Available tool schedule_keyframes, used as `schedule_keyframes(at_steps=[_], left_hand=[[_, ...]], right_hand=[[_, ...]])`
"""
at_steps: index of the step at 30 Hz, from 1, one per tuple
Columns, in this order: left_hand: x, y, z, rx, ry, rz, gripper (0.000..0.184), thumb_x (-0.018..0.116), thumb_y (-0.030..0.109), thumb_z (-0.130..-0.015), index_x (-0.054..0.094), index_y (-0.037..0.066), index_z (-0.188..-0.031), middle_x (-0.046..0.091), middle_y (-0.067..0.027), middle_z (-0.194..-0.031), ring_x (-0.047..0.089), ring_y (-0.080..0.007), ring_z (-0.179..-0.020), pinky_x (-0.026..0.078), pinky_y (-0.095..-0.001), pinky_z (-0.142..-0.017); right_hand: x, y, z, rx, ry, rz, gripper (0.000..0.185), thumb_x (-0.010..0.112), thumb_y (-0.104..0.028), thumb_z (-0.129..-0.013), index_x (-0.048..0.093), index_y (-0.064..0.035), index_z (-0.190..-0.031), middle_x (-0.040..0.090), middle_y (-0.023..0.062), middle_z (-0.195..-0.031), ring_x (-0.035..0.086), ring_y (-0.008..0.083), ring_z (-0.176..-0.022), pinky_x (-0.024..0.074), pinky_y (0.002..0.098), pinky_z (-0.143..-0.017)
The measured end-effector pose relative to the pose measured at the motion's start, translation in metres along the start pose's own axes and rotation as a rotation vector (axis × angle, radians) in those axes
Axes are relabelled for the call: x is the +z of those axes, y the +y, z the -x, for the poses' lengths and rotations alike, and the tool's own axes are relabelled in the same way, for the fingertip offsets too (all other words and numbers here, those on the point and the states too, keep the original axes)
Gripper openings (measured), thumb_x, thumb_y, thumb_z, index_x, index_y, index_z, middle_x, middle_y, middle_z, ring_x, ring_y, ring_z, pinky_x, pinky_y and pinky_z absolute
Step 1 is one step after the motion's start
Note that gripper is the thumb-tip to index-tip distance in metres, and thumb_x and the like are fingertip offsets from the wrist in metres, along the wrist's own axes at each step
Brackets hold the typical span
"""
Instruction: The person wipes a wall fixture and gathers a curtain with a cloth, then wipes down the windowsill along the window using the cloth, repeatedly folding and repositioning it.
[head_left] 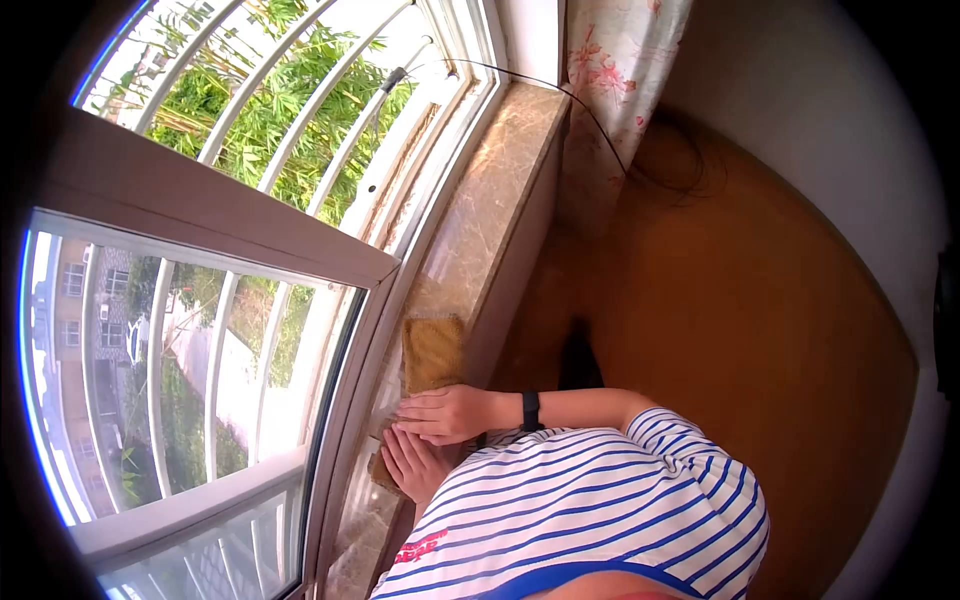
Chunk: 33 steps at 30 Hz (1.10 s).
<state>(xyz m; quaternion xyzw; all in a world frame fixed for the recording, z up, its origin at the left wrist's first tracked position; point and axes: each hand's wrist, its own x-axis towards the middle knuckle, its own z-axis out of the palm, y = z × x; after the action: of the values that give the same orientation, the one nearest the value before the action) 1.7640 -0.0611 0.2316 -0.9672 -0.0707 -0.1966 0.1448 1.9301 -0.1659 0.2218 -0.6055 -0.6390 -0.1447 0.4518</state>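
A brown cloth (433, 352) lies on the stone windowsill, its far part spread flat and its middle under my hands. My right hand (442, 412), with a black band on the wrist, rests palm down on the cloth with fingers stretched toward the window. Just below it, my left hand (414, 466) lies with extended fingers over the cloth's near end, a strip of which shows beside the fingers. The two hands touch or nearly touch. My left forearm is hidden behind the striped shirt.
An open window sash (370, 270) stands left of the sill (490, 200), with white bars (300, 130) outside. A thin black cable (545, 82) crosses the sill's far end toward the floral curtain (610, 90). The brown floor (740, 290) extends to the right.
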Motion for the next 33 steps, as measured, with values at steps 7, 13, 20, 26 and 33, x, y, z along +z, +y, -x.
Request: schedule_keyframes(at_steps=[7, 13, 20, 26, 33], left_hand=[[0.017, 0.117, -0.159, -0.162, -0.072, 0.059, 0.054, 0.048, 0.028, -0.100, 0.046, -0.004, -0.143, 0.047, -0.0197, -0.150, 0.041, -0.0363, -0.143, 0.029, -0.0482, -0.117], [0.031, 0.164, -0.233, -0.211, -0.054, 0.071, 0.053, 0.049, 0.027, -0.098, 0.051, -0.004, -0.141, 0.050, -0.0196, -0.147, 0.045, -0.0354, -0.139, 0.030, -0.0474, -0.116], [0.033, 0.209, -0.288, -0.177, -0.025, 0.148, 0.049, 0.054, 0.029, -0.095, 0.056, 0.001, -0.136, 0.054, -0.0175, -0.144, 0.048, -0.0334, -0.138, 0.031, -0.0464, -0.115], [0.041, 0.238, -0.327, -0.152, -0.062, 0.140, 0.054, 0.053, 0.024, -0.091, 0.052, 0.001, -0.140, 0.050, -0.0179, -0.147, 0.046, -0.0344, -0.139, 0.033, -0.0457, -0.116], [0.045, 0.282, -0.348, -0.330, -0.033, 0.250, 0.059, 0.058, 0.018, -0.085, 0.052, 0.002, -0.141, 0.049, -0.0163, -0.149, 0.044, -0.0328, -0.140, 0.032, -0.0465, -0.117]], right_hand=[[-0.137, 0.125, 0.006, 0.097, -0.015, 0.035, 0.037, 0.061, -0.024, -0.090, 0.068, -0.0076, -0.122, 0.066, 0.0091, -0.129, 0.061, 0.0240, -0.122, 0.0483, 0.0361, -0.106], [-0.197, 0.191, 0.003, 0.099, -0.065, 0.050, 0.034, 0.064, -0.020, -0.087, 0.070, -0.0081, -0.119, 0.067, 0.0088, -0.126, 0.062, 0.0243, -0.121, 0.0496, 0.0372, -0.104], [-0.255, 0.234, 0.019, 0.181, -0.203, 0.203, 0.035, 0.061, -0.021, -0.087, 0.071, -0.0108, -0.119, 0.065, 0.0113, -0.129, 0.059, 0.0286, -0.124, 0.0482, 0.0434, -0.104], [-0.293, 0.278, 0.021, 0.207, -0.283, 0.223, 0.042, 0.061, -0.021, -0.085, 0.067, -0.0089, -0.125, 0.063, 0.0130, -0.131, 0.058, 0.0312, -0.125, 0.0447, 0.0444, -0.108], [-0.332, 0.313, 0.025, 0.124, -0.354, 0.001, 0.036, 0.064, -0.011, -0.085, 0.067, -0.0038, -0.121, 0.064, 0.0153, -0.130, 0.058, 0.0323, -0.125, 0.0449, 0.0447, -0.108]])
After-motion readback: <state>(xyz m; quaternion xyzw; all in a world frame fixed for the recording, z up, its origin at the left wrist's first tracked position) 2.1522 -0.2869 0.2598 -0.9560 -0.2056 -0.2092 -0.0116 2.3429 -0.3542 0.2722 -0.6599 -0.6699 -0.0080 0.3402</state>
